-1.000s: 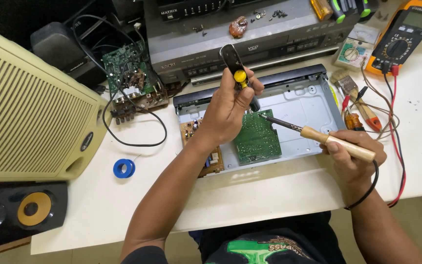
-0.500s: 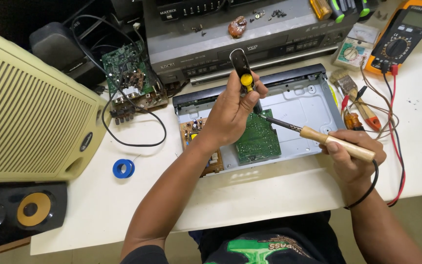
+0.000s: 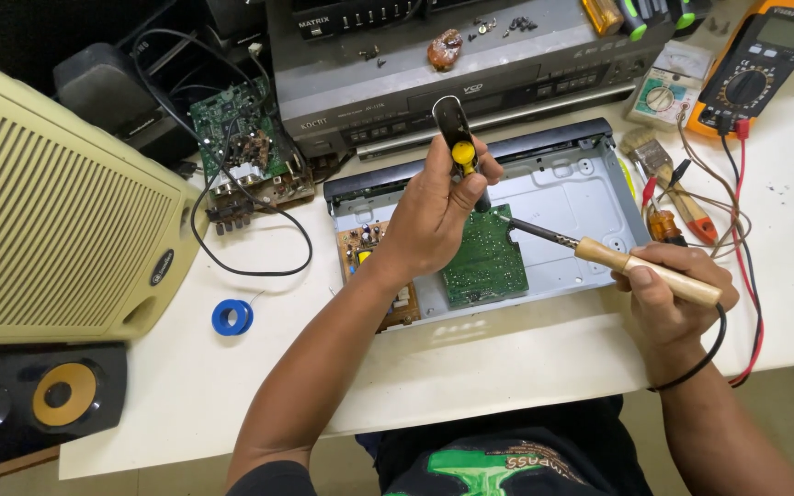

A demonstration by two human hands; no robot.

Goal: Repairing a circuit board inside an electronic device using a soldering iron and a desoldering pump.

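Left hand (image 3: pixel 434 216) has raised black-and-yellow desoldering pump (image 3: pixel 455 138) slightly; right hand (image 3: pixel 668 298) grips wooden-handled soldering iron (image 3: pixel 636 268), tip at green circuit board (image 3: pixel 484 257).

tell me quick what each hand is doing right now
Left hand: closed around a black and yellow tool.
Right hand: closed around the wooden handle of a soldering iron.

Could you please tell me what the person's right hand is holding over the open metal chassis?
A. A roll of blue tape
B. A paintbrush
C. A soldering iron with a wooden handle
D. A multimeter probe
C: the right hand grips a soldering iron by its wooden handle, its metal tip reaching toward the green circuit board inside the chassis, while the left hand holds a black and yellow tool upright above the board.
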